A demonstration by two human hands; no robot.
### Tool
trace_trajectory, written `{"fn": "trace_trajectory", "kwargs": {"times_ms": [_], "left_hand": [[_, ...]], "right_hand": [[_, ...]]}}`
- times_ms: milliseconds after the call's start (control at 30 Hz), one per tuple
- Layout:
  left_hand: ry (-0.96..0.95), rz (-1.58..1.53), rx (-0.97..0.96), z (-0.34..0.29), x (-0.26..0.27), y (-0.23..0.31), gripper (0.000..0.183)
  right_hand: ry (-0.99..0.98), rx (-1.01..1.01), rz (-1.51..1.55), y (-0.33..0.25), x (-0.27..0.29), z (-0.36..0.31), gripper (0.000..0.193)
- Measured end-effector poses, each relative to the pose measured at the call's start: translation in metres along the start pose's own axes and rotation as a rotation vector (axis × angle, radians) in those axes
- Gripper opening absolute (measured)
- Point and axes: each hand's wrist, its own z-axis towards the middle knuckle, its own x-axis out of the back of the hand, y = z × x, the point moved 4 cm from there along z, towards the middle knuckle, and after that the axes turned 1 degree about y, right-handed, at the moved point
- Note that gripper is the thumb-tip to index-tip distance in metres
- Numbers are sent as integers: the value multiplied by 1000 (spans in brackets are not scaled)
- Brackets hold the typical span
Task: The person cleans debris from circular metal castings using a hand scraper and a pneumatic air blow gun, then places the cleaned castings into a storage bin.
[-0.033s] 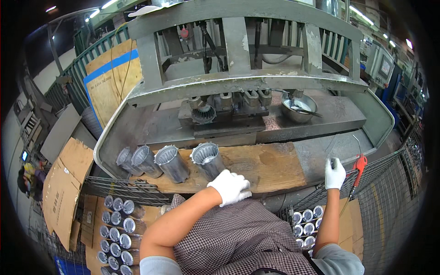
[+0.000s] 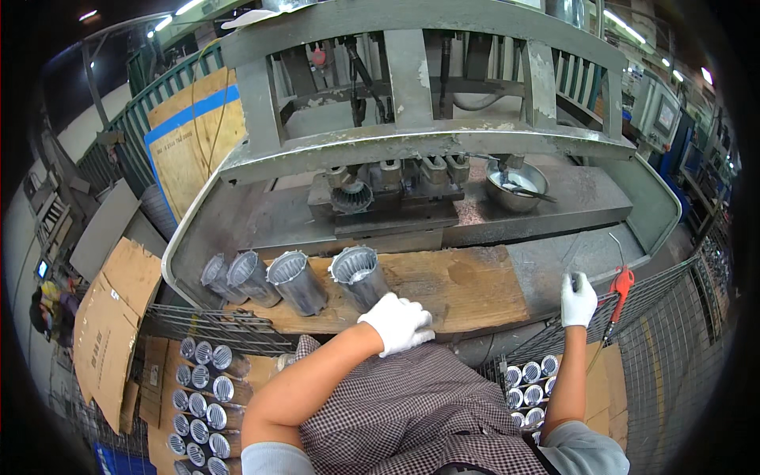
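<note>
My left hand [image 2: 404, 325], in a white glove, rests by the front edge of a wooden board [image 2: 467, 289], fingers loosely bent and slightly apart, with nothing seen in them. Just beyond it stands a grey metal cylinder [image 2: 368, 291] with a ribbed inside and an open top. Three similar cylinders [image 2: 298, 289] stand in a row to its left. My right hand [image 2: 579, 302], also white-gloved, is over the right front edge of the metal table, bent fingertips apart and nothing visible between them. A red air blow gun [image 2: 621, 291] hangs just right of it.
A press frame [image 2: 412, 142] spans the back, above a fixture holding a ribbed part [image 2: 351, 197]. A metal bowl [image 2: 516, 190] with white contents and a dark-handled tool sits right of it. Finished-looking cylinders [image 2: 202, 400] stand in rows low on both sides. Cardboard [image 2: 111, 332] leans left.
</note>
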Motion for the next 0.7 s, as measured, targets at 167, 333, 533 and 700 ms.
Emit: {"fn": "trace_trajectory", "kwargs": {"times_ms": [167, 333, 533, 700], "left_hand": [[2, 2, 1, -1, 0, 0, 45], [-4, -10, -1, -1, 1, 0, 45], [12, -24, -3, -1, 1, -1, 44], [16, -33, -4, -1, 2, -1, 45]], "right_hand": [[3, 24, -52, 1, -1, 0, 21], [10, 31, -50, 0, 0, 0, 21], [1, 20, -43, -4, 2, 0, 21], [7, 32, -46, 0, 0, 0, 23]]}}
